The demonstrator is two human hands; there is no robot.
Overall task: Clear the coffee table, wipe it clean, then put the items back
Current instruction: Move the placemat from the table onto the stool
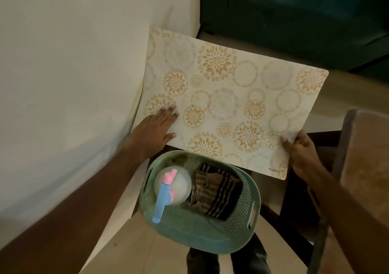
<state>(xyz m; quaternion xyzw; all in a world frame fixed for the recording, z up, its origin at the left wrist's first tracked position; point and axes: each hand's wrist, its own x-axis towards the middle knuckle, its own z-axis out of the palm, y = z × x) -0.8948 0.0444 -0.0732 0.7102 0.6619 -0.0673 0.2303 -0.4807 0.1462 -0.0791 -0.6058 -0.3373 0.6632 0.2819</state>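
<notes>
While right hand (pixel 303 155) grips placemat (pixel 227 96), basket (pixel 189 229) with spray bottle (pixel 172 187), cloth (pixel 216 191) beneath

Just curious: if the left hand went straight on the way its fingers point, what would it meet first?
Only more placemat: the left hand lies flat on it, nothing else on top. Depth beyond its edge is unclear.

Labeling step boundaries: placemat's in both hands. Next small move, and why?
Probably set the patterned placemat aside. The right hand pinches its near corner, the left hand lies flat on it, and the spray bottle and striped cloth sit in the basket, so wiping seems unstarted.
</notes>
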